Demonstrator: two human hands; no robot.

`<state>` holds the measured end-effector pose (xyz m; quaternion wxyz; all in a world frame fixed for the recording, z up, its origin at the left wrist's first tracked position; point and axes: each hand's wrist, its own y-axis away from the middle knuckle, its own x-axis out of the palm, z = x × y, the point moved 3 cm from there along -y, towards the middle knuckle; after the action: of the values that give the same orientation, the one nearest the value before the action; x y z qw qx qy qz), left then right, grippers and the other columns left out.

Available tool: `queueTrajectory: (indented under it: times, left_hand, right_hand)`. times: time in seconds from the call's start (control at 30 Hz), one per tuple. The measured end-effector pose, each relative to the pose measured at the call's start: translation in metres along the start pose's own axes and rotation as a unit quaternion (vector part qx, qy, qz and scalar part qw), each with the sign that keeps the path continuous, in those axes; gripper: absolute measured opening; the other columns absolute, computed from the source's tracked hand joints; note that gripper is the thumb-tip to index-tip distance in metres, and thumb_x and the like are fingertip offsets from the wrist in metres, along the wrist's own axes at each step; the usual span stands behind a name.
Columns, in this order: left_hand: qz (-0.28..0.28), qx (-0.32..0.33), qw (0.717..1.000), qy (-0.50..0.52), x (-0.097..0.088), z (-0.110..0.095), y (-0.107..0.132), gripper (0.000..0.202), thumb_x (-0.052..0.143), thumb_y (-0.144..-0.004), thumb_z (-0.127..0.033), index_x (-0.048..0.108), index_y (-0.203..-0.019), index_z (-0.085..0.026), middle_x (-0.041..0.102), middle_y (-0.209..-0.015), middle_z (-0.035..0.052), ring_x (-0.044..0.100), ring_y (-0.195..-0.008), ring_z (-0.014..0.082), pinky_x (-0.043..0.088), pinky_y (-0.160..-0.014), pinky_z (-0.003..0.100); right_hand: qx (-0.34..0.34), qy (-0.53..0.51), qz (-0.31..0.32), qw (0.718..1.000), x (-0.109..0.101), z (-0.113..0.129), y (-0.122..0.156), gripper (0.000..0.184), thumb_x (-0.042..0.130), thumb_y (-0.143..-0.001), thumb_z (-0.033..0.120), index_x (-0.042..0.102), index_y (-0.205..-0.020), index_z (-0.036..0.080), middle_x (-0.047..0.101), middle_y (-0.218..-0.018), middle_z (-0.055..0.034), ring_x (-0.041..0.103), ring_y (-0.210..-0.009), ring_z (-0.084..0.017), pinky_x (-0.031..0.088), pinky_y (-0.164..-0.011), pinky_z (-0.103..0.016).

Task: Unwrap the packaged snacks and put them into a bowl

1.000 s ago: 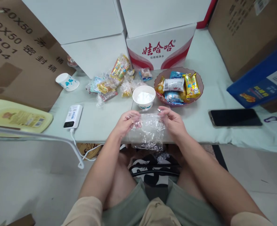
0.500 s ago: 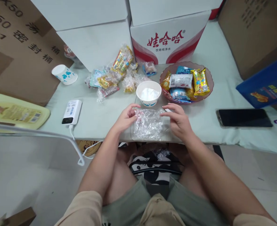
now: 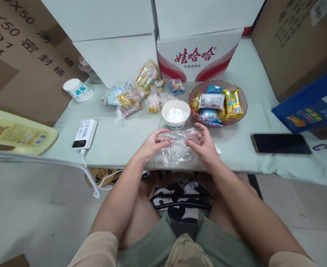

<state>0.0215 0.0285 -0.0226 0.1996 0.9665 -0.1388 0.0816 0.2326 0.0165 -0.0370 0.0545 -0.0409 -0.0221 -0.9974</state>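
Between my hands, near the table's front edge, is a crinkled clear plastic bag (image 3: 177,154). My left hand (image 3: 154,144) pinches its upper left side between thumb and fingers. On the upper right side my right hand (image 3: 205,142) grips it the same way, with some fingers behind the film. Just beyond the bag stands a white paper bowl (image 3: 176,114) with a blue pattern and something pale and shiny inside. A small white object (image 3: 218,150) lies partly hidden beside my right hand; its kind is unclear.
A pinkish glass bowl (image 3: 244,111) of wrapped snacks stands at right, behind a phone (image 3: 280,143). Bagged snacks (image 3: 130,98) lie at back left. A paper cup (image 3: 78,90), a white power bank (image 3: 85,133) and a yellow bottle (image 3: 21,131) are further left. Boxes (image 3: 198,55) line the back.
My right hand has moved onto the bag and closed on its right side. The bag's upper edge is now lifted and stretched between both hands. The view has shifted slightly.
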Motion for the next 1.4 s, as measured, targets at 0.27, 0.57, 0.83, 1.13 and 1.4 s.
queueTrajectory:
  times: [0.27, 0.57, 0.83, 1.13, 1.4]
  left_hand:
    - [0.007, -0.005, 1.0, 0.018, 0.012, 0.002, -0.005, 0.049, 0.089, -0.059, -0.037, 0.068, -0.099, -0.016, 0.075, -0.088, 0.0048, 0.071, -0.078, 0.0184, 0.052, -0.07, 0.028]
    - [-0.026, 0.024, 0.991, -0.127, 0.006, 0.001, -0.007, 0.046, 0.081, -0.072, -0.053, 0.061, -0.097, -0.02, 0.053, -0.047, -0.0082, 0.047, -0.039, 0.0091, 0.037, -0.04, 0.02]
    - [-0.007, 0.003, 0.999, 0.048, 0.003, -0.005, -0.007, 0.05, 0.091, -0.056, -0.038, 0.063, -0.092, -0.018, 0.057, -0.054, -0.0063, 0.051, -0.043, 0.0082, 0.038, -0.041, 0.018]
    - [0.028, 0.038, 0.997, -0.057, 0.003, -0.009, -0.008, 0.027, 0.078, -0.065, -0.032, 0.066, -0.084, -0.016, 0.062, -0.073, -0.0014, 0.054, -0.061, 0.0088, 0.042, -0.056, 0.02]
    - [-0.084, 0.144, 0.975, -0.147, -0.009, -0.008, 0.001, 0.05, 0.08, -0.069, -0.031, 0.057, -0.112, -0.021, 0.065, -0.093, 0.0016, 0.063, -0.081, 0.0142, 0.05, -0.075, 0.026]
  right_hand:
    - [0.102, -0.088, 0.013, 0.991, 0.006, -0.001, 0.003, 0.04, 0.078, -0.066, 0.05, 0.052, -0.082, 0.025, 0.07, -0.084, 0.0, 0.069, -0.08, -0.018, 0.056, -0.074, -0.033]
    - [0.106, 0.023, 0.078, 0.991, -0.001, -0.001, 0.004, 0.034, 0.07, -0.075, 0.05, 0.052, -0.088, 0.024, 0.059, -0.058, 0.0067, 0.06, -0.05, -0.014, 0.044, -0.048, -0.023]
    - [0.11, -0.171, 0.024, 0.979, -0.002, 0.005, 0.003, 0.046, 0.081, -0.066, 0.048, 0.057, -0.099, 0.028, 0.055, -0.054, 0.0092, 0.055, -0.046, -0.013, 0.042, -0.043, -0.022]
    - [0.126, -0.138, 0.011, 0.982, -0.009, 0.002, 0.001, 0.04, 0.074, -0.066, 0.057, 0.059, -0.081, 0.023, 0.059, -0.07, 0.0008, 0.054, -0.06, -0.014, 0.045, -0.054, -0.026]
    - [0.076, -0.003, -0.089, 0.993, -0.01, 0.003, 0.004, 0.039, 0.076, -0.063, 0.039, 0.056, -0.093, 0.023, 0.057, -0.071, 0.005, 0.049, -0.062, -0.012, 0.039, -0.061, -0.026]
